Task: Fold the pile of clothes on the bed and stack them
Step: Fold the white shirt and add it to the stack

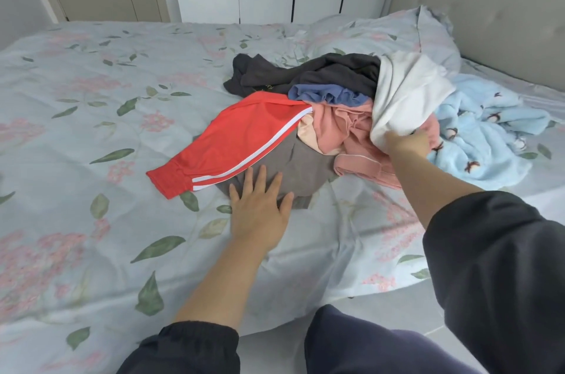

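Two hands reach over the bed [91,135] toward the pile of clothes [336,117]. The pile lies in a loose heap on the flowered sheet, on the right part of the bed and just below the pillow [382,34].

The left hand [260,208] lies flat with its fingers straight and spread. Its fingertips rest on the near edge of a grey garment [293,166] at the bottom of the pile, and its palm is on the sheet. It holds nothing.

The right hand [408,141] is at the right side of the pile, well apart from the left one. Its fingers are curled into the lower edge of a white garment [409,89], which rises from the hand over the top of the heap.

Between the hands lie the red trousers [238,141] with white side stripes, stretched to the left over the grey garment, and a pink garment [351,132] crumpled in the middle. Behind these are a blue garment [327,95] and a dark garment [305,74]. A light blue fleece [489,135] lies just beside the pile on the right, touching it under the right hand.

Both arms wear dark sleeves pushed up from the wrists.
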Tool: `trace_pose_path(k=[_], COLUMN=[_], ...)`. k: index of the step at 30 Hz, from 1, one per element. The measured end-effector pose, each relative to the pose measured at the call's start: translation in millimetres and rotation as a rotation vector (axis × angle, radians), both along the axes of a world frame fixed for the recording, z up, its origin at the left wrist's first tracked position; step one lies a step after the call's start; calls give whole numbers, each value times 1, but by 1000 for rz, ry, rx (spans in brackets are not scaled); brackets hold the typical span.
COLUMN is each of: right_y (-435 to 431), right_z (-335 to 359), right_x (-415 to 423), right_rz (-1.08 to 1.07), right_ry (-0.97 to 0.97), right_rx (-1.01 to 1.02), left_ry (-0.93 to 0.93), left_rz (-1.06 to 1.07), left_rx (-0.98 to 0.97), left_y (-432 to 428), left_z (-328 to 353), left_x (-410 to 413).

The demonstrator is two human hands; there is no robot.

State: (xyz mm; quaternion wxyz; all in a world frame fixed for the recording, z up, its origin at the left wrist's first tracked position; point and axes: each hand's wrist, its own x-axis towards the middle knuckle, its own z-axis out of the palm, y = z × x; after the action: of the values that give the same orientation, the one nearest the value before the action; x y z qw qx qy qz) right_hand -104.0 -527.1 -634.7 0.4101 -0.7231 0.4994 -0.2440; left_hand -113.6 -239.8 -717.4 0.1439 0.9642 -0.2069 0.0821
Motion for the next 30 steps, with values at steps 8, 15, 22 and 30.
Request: trace_pose_path(k=[8, 15, 22, 30], right_y=[49, 89, 191, 246], right_z=[40, 86, 132, 108], right_x=[-23, -45, -22, -11], right_rz=[185, 328, 801, 1235], right_ry=[247, 171, -336, 43], right_rx=[-609, -914, -468, -517], left_ry=[84, 214, 388, 929], left_rz=[-25, 60, 237, 172], left_rx=[-312, -712, -1131, -1921], left_y=[13, 54, 96, 150], left_z=[17, 38, 58, 81], left_x=[-1, -1, 2, 9])
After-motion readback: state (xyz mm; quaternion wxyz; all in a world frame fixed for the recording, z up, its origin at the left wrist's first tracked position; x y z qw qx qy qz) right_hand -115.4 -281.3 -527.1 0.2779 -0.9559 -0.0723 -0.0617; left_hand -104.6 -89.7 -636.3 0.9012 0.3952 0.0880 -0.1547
